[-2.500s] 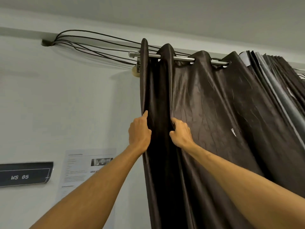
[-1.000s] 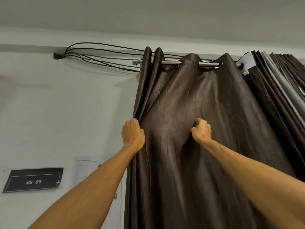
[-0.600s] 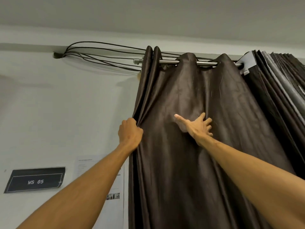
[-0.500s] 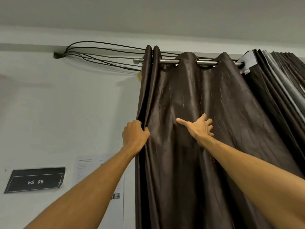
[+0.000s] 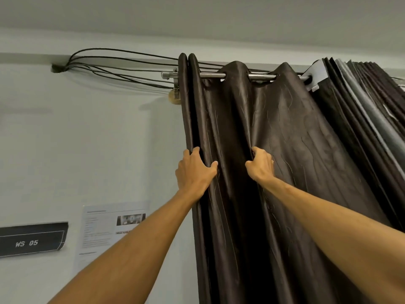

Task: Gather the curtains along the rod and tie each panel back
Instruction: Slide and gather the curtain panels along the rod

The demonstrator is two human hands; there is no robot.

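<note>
On the far wall at the left hang a black "WS 05" sign (image 5: 30, 239) and a printed white paper sheet (image 5: 109, 229). Above them, black cables (image 5: 122, 69) run toward the rod.

The left hand (image 5: 194, 172) still grips the left edge of the dark brown satin curtain panel (image 5: 295, 139). Its fingers (image 5: 195, 151) are curled behind the two stacked folds and its thumb lies on the front. Half a second ago the right hand (image 5: 260, 166) lay flat on the cloth with its fingers spread. Now they are curled in, pinching the next vertical fold. This likely means another pleat is about to be drawn leftward against the stack, so gathering is under way and no tie-back has been started.

The panel hangs from the silver metal rod (image 5: 262, 76) on the far wall, which runs left to right. The panel's long axis is vertical, and its folds point straight down. Two eyelet humps are still spread along the rod. At the right, a bunched set of dark and grey pleats (image 5: 361, 106) is already packed tight.
</note>
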